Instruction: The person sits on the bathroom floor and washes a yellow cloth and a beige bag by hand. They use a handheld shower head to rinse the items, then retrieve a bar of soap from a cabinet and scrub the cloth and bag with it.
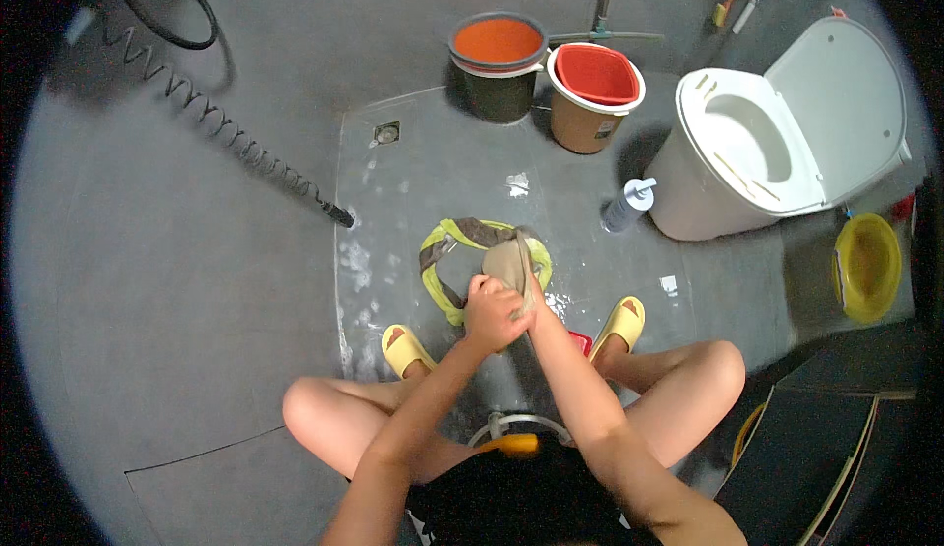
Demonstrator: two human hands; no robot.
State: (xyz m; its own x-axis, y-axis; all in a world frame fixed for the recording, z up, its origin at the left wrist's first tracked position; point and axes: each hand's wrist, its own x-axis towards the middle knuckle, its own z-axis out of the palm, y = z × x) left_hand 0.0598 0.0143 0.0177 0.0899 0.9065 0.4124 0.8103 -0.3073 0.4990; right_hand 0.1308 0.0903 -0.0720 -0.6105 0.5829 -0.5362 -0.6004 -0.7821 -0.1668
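Observation:
A beige fabric item [507, 262], perhaps a cap or a cloth shoe, is held between my two hands, its kind not clear. My left hand [495, 313] has its fingers bent over the near end. Against the right side of the item is my right hand [532, 296], partly covered by the fabric and by my left hand. Beneath and around them, a ring of lime-green and dark grey-brown cloth [450, 238] lies on the wet grey floor [383, 265].
Beyond stand a black bucket [498, 92] with an orange basin and a brown bucket [582, 129] with a red basin. To the right are a pump bottle [627, 206], an open-lidded toilet [686, 199] and a yellow basin [870, 269]. A coiled hose [243, 144] stretches left. My right forearm partly hides a red object [581, 341].

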